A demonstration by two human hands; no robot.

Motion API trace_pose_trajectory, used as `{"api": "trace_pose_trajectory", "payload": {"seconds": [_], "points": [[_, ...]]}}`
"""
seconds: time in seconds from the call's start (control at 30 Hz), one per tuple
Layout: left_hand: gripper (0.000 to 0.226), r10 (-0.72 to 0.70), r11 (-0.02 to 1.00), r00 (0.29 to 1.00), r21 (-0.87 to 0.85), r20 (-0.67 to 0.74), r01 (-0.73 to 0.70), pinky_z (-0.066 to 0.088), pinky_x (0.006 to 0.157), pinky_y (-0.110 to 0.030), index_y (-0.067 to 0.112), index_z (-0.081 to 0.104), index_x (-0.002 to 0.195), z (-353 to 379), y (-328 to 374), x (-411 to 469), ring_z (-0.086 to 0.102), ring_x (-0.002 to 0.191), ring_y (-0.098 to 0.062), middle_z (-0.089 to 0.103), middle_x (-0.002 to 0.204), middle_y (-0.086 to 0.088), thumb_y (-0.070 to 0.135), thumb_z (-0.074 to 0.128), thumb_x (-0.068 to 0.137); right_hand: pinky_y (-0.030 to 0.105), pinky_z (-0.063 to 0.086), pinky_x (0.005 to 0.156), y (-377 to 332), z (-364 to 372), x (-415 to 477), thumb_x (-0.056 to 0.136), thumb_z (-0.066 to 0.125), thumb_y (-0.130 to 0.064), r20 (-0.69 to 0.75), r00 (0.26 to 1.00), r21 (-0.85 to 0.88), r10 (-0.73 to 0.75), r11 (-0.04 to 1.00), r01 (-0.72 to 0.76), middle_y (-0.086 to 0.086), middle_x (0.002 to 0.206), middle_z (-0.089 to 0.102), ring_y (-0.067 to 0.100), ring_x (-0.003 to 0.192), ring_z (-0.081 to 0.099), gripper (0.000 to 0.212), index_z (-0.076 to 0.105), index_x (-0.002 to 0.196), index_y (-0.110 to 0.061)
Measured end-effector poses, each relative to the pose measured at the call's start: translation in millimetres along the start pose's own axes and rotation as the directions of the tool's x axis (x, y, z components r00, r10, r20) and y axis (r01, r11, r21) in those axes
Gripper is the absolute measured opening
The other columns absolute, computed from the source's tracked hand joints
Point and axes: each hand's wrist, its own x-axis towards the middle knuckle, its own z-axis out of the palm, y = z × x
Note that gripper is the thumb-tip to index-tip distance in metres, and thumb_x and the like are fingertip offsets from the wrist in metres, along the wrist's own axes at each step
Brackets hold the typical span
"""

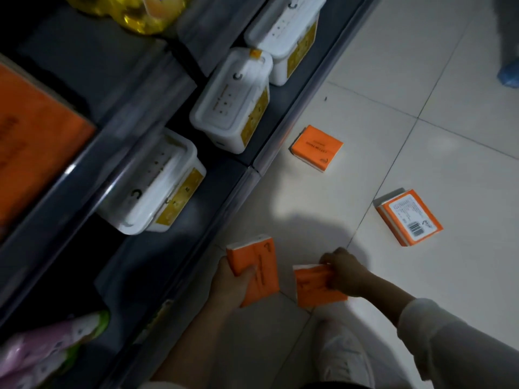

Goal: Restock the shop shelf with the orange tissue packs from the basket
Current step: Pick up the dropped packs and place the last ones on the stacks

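The pale tiled floor (pixel 421 80) fills the right side, and the dark shop shelf (pixel 157 256) runs diagonally along the left. A large orange package (pixel 36 136) sits on an upper tier at the far left. On the bottom tier a row of white lidded tubs (pixel 230 105) with yellow labels stands near the front edge. A yellow bag (pixel 140 15) shows at the top, and pink and green packets (pixel 47 349) lie blurred at the lower left.

Four orange tissue packs are out on or near the floor. One loose pack (pixel 317 148) lies flat just beside the shelf's base. A barcode-side pack (pixel 408 217) lies well apart from it, further out on the tiles.

The left hand (pixel 230 279) has its grip clamped on a held pack (pixel 252 270), just in front of the shelf's bottom edge. The right hand (pixel 344 272) has its grip pinched round the edge of a near pack (pixel 320 287), low over the tiles. I can't tell whether it touches them. The two held packs are close together but apart. A white shoe (pixel 345 357) shows below them.
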Motion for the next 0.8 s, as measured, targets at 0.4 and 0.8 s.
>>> {"api": "trace_pose_trajectory", "payload": {"seconds": [0.4, 0.8], "points": [[0.07, 0.206, 0.918, 0.934, -0.273, -0.293, -0.288, 0.031, 0.087, -0.02, 0.02, 0.015, 0.148, -75.6, 58.5, -102.1, 0.039, 0.115, -0.009, 0.032, 0.128, 0.007, 0.013, 0.057, 0.093, 0.027, 0.054, 0.065, -73.3, -95.6, -125.9, 0.073, 0.073, -0.009, -0.152, 0.938, 0.926, -0.312, 0.288, 0.246, 0.007, 0.1, 0.069, 0.017, 0.085, 0.069, 0.043, 0.058, 0.113, -0.012], [0.028, 0.535, 0.746, 0.665, -0.077, -0.522, -0.661, 0.016, 0.104, -0.013, 0.059, 0.039, 0.115, -175.7, 108.3, -223.1, 0.029, 0.134, -0.012, 0.039, 0.142, -0.001, 0.051, 0.032, 0.088, 0.045, 0.052, 0.086, -179.3, -153.0, -247.2, 0.07, 0.076, -0.021, -0.446, 0.768, 0.719, -0.46, 0.327, 0.614, 0.007, 0.104, 0.069, 0.023, 0.094, 0.066, 0.045, 0.058, 0.111, -0.021]]}}
